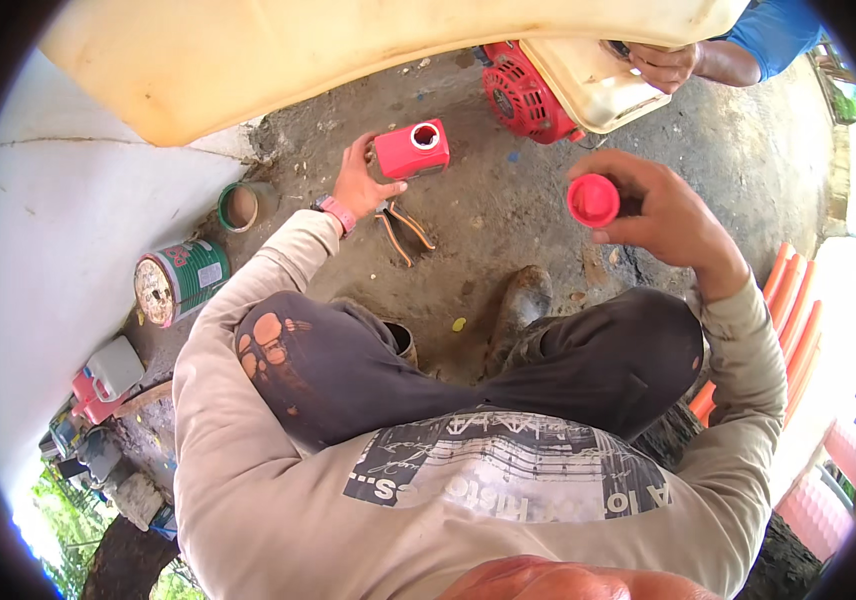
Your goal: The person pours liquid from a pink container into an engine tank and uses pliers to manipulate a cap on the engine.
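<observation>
My left hand (362, 180) grips the side of a small red rectangular container (399, 157), whose round white-rimmed opening faces up. A pair of orange-handled pliers (396, 232) lies on the ground just below it. To the right, my right hand (640, 208) holds a round red cap or small cup (592, 200) between fingers and thumb, apart from the container.
Above is a cream plastic tank (298, 50); behind it, a red engine (520, 95) and another person's hand (663, 65) on a cream part. At left stand a green can (198, 275) and an open tin (243, 205); orange pipes (788, 310) lie at right.
</observation>
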Available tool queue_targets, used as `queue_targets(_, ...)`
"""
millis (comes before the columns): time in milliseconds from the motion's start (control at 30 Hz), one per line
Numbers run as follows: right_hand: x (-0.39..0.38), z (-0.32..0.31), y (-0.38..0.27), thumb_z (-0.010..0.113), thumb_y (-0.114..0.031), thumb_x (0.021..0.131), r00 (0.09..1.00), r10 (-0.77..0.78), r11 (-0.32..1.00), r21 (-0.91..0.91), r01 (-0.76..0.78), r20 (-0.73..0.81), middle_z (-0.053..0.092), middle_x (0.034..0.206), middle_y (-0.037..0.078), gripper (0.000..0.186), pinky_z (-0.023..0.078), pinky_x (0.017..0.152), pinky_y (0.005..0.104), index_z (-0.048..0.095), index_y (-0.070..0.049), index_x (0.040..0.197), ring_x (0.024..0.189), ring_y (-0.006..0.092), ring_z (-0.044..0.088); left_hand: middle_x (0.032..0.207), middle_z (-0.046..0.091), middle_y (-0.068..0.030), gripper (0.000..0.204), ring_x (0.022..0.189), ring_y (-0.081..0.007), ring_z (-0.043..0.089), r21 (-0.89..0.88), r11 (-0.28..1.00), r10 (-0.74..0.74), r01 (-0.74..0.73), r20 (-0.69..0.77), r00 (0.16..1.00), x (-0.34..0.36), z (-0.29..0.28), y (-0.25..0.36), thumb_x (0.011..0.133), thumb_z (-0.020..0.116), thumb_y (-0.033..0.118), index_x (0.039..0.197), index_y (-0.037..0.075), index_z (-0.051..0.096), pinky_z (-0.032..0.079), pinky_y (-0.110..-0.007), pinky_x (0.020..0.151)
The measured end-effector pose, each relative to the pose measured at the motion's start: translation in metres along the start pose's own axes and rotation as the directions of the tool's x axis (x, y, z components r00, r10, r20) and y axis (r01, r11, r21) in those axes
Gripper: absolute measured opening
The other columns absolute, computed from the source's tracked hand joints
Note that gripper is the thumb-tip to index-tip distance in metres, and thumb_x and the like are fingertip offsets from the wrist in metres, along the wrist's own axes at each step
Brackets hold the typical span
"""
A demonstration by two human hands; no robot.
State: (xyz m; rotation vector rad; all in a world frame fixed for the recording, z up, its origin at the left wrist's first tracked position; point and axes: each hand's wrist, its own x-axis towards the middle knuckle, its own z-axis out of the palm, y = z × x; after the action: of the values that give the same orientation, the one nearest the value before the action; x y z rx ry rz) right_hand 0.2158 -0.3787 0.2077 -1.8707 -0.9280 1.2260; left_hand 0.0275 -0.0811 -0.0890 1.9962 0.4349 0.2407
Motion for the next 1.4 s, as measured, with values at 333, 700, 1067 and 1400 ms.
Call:
queue_targets(333, -0.008, 0.022, -0.003, 0.077, 0.004, 0.075, 0.997, 0.043, 0.986, 0.159, -0.053, 0.064, 0.062, 0.114, 0.003, 0.055, 0.047, 0.093, 0.0284, 0.055, -0.002, 0.125, 0.105, 0.0101, 0.058, 0.110, 0.059, -0.0277, 0.080, 0.098, -0.0439, 0.062, 0.578, 0.813, -0.327, 0.069, 0.355, 0.876, -0.082, 0.044, -0.007, 0.084, 0.049, 0.073, 0.141, 0.017, 0.045, 0.051, -0.049, 0.082)
queue_targets(700, -0.001, 0.024, 0.007, 0.080, -0.001, 0.073, 0.998, 0.027, 0.987, 0.155, -0.037, 0.061, 0.061, 0.113, 0.002, 0.060, 0.047, 0.093, 0.0294, 0.054, -0.003, 0.127, 0.103, 0.0100, 0.057, 0.100, 0.062, -0.0226, 0.072, 0.096, -0.0447, 0.061, 0.531, 0.774, -0.526, 0.346, 0.234, 0.818, -0.094, 0.063, -0.025, 0.080, 0.064, 0.062, 0.133, 0.018, 0.045, 0.050, -0.050, 0.080)
queue_targets(1067, -0.006, 0.011, 0.001, 0.078, -0.001, 0.075, 0.983, -0.185, 0.974, 0.131, 0.184, -0.004, 0.061, 0.118, 0.006, 0.054, 0.047, 0.096, 0.0303, 0.056, -0.003, 0.125, 0.108, 0.0140, 0.057, 0.074, 0.055, -0.0083, 0.016, 0.070, -0.0200, 0.053, 0.165, 0.953, -0.299, 0.253, 0.400, 0.866, -0.134, -0.072, -0.027, 0.074, 0.055, 0.000, 0.089, 0.005, 0.053, 0.046, -0.035, 0.066)
queue_targets(1400, -0.048, -0.008, -0.008, 0.081, 0.001, 0.072, 0.917, -0.125, 0.919, 0.304, 0.251, -0.379, 0.063, 0.109, 0.003, 0.059, 0.048, 0.091, 0.0274, 0.056, -0.004, 0.125, 0.100, 0.0090, 0.058, 0.079, 0.062, -0.0088, 0.015, 0.077, -0.0197, 0.059, 0.231, 0.960, -0.126, -0.158, 0.860, 0.494, -0.021, -0.091, 0.210, 0.074, 0.052, -0.003, 0.086, 0.003, 0.058, 0.048, -0.034, 0.073)
